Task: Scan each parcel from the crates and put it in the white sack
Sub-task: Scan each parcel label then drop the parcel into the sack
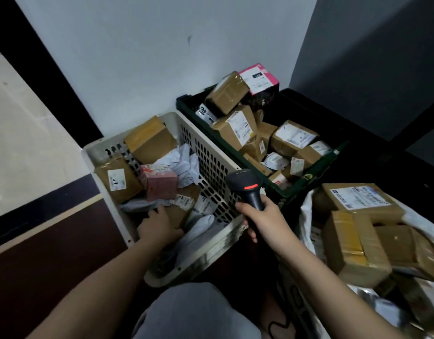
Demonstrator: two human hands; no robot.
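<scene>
While the right hand is gripping the handle of the scanner, with the scanner head pointing away toward the crates, the left hand is reaching down into the white crate. Its fingers are resting on a flat brown parcel near the crate's near wall; whether they are closing on it cannot be told, as the fingertips are partly hidden.

Around that parcel, the white crate is holding a pink box, several brown boxes and some pale soft mailers. Beyond it, the green crate is sitting against the wall, piled above its rim with boxes.

The white sack is standing just beside the right forearm, its mouth open and already holding several brown boxes. Judging from this, the task is partly done: some parcels are bagged, while both crates are remaining well stocked, so much work is left.

For movement, the perforated wall between the white crate and the scanner is standing in the direct path to the sack, so a lifted parcel is needing to clear that rim. The sack contents are reaching near its mouth, leaving limited room. The floor to the left is open.
</scene>
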